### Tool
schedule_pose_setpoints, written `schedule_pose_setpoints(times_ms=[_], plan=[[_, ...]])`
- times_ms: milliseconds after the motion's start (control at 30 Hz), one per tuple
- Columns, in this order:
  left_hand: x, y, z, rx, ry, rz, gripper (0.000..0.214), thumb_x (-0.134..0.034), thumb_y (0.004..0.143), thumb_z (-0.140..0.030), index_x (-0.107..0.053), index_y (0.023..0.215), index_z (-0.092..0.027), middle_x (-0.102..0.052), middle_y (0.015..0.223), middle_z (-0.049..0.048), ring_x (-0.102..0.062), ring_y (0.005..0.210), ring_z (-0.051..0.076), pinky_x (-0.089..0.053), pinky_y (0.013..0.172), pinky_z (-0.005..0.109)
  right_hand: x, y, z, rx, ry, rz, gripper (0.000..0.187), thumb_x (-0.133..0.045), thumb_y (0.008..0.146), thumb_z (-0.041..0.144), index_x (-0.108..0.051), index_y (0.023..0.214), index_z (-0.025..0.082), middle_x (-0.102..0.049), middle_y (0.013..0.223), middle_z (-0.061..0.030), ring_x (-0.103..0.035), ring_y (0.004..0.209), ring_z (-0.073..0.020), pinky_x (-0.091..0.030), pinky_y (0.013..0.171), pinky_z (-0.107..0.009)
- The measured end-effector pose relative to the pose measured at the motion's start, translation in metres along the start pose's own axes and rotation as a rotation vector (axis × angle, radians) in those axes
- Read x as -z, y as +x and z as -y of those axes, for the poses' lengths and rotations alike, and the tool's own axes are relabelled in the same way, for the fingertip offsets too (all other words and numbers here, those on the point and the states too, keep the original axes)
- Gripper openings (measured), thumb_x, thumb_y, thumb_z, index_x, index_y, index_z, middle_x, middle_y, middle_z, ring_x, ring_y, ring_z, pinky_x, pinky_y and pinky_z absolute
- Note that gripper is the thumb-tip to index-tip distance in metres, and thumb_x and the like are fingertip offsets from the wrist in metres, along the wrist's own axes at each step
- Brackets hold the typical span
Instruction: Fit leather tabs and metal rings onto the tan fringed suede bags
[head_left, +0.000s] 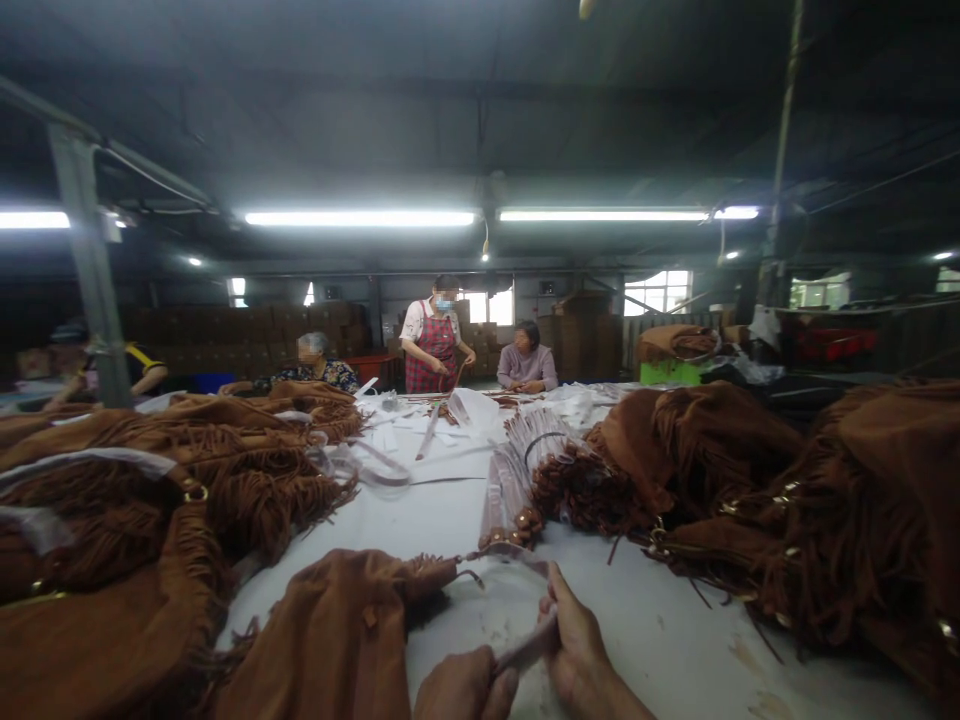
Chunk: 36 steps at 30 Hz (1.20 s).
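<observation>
My right hand [576, 640] is closed around a strap [528, 645] that looks wrapped in pale film. My left hand [463, 686], at the bottom edge, grips the same strap lower down, so a short length runs between both hands. From my right thumb the strap curves back toward the brown fringed bag [330, 635] lying just left of my hands. Beyond my hands lies a bundle of wrapped straps [555, 460] with brown ends, a dark band around it. A smaller group of straps [506, 505] with round metal studs rests beside the bundle.
Brown fringed bags [262, 470] pile up on the left, and more bags [840, 500] with metal fittings on the right. White wrapping scraps [472, 410] cover the far part of the white table [645, 610]. Several people are around the far side, including a person in a checked apron [431, 350].
</observation>
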<state>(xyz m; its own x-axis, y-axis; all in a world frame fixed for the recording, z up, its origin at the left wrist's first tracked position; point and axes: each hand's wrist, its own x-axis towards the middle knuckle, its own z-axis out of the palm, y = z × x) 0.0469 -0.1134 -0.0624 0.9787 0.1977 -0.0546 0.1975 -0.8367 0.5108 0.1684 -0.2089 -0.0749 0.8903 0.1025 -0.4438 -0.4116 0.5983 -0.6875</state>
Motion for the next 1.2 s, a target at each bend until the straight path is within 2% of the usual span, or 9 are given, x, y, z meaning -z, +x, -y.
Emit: schedule_pose_setpoints(times_ms=[100,233,400,500,633,833,1000,1100,1200], plan=[[0.009,0.000,-0.002,0.035,-0.014,-0.058,0.027,-0.041,0.083,-0.035,-0.054,0.069,-0.016,-0.049,0.063,0.0002,-0.038,0.059,0.012,-0.020,0.052,0.023,0.000,-0.005,-0.003,0.014,-0.018,0.031,0.033,-0.071,0.070,0.038,-0.048,0.067,0.015,-0.040,0.045,0.0080,-0.036,0.037,-0.0048,-0.032,0.035,-0.015],[0.003,0.001,0.004,0.006,-0.211,-0.058,0.016,-0.052,0.072,-0.028,-0.047,0.062,-0.016,-0.041,0.059,-0.0024,-0.036,0.058,0.011,-0.020,0.051,0.022,0.000,-0.007,-0.004,0.028,-0.028,0.058,0.039,-0.075,0.064,0.043,-0.047,0.066,0.015,-0.042,0.046,0.0072,-0.037,0.038,-0.0051,-0.032,0.035,-0.015],[-0.013,0.007,0.016,-0.097,-0.621,0.037,0.011,-0.054,0.066,-0.026,-0.049,0.065,-0.016,-0.045,0.057,-0.0033,-0.044,0.054,0.010,-0.031,0.049,0.019,0.001,-0.007,0.001,0.015,-0.008,0.057,0.033,-0.071,0.071,0.039,-0.048,0.069,0.015,-0.043,0.047,0.0071,-0.037,0.038,-0.0044,-0.031,0.035,-0.014],[-0.016,0.008,0.017,-0.047,-0.781,0.076,0.014,-0.052,0.065,-0.028,-0.051,0.068,-0.014,-0.048,0.053,-0.0033,-0.047,0.047,0.010,-0.034,0.044,0.018,0.002,-0.009,0.006,-0.010,-0.022,0.075,0.030,-0.069,0.074,0.037,-0.048,0.072,0.015,-0.044,0.048,0.0066,-0.039,0.039,-0.0045,-0.033,0.037,-0.014],[-0.010,0.005,0.010,0.040,-0.830,-0.023,0.016,-0.051,0.065,-0.030,-0.049,0.070,-0.014,-0.048,0.051,-0.0042,-0.046,0.040,0.008,-0.032,0.035,0.017,0.002,-0.013,0.010,-0.080,-0.106,0.123,0.031,-0.068,0.074,0.039,-0.048,0.071,0.016,-0.044,0.048,0.0062,-0.040,0.038,-0.0059,-0.033,0.036,-0.016],[-0.004,0.003,0.004,-0.032,-0.908,-0.212,0.024,-0.054,0.067,-0.037,-0.043,0.066,-0.016,-0.042,0.050,-0.0063,-0.038,0.034,0.005,-0.028,0.031,0.016,-0.002,-0.022,0.002,-0.056,0.052,0.075,0.031,-0.066,0.076,0.041,-0.045,0.070,0.018,-0.044,0.050,0.0071,-0.042,0.039,-0.0060,-0.037,0.037,-0.016],[-0.005,0.000,0.002,-0.065,-0.846,-0.120,0.023,-0.057,0.064,-0.034,-0.046,0.063,-0.015,-0.040,0.049,-0.0060,-0.035,0.035,0.005,-0.029,0.032,0.016,-0.006,-0.030,-0.006,-0.022,0.030,0.030,0.034,-0.069,0.072,0.043,-0.047,0.072,0.017,-0.047,0.053,0.0067,-0.046,0.042,-0.0066,-0.040,0.038,-0.017],[-0.003,-0.001,0.000,-0.033,-0.824,-0.085,0.027,-0.058,0.066,-0.039,-0.046,0.062,-0.015,-0.040,0.048,-0.0053,-0.033,0.035,0.005,-0.026,0.032,0.017,-0.006,-0.033,-0.012,-0.046,0.006,0.079,0.040,-0.070,0.068,0.050,-0.047,0.070,0.017,-0.045,0.050,0.0071,-0.044,0.041,-0.0069,-0.038,0.037,-0.018],[-0.003,0.000,0.000,-0.083,-0.837,-0.112,0.035,-0.063,0.063,-0.045,-0.047,0.057,-0.014,-0.041,0.046,-0.0035,-0.036,0.041,0.006,-0.025,0.038,0.017,-0.004,-0.034,-0.017,-0.041,-0.064,0.130,0.048,-0.070,0.061,0.058,-0.045,0.066,0.017,-0.043,0.046,0.0072,-0.039,0.037,-0.0064,-0.033,0.034,-0.018]])
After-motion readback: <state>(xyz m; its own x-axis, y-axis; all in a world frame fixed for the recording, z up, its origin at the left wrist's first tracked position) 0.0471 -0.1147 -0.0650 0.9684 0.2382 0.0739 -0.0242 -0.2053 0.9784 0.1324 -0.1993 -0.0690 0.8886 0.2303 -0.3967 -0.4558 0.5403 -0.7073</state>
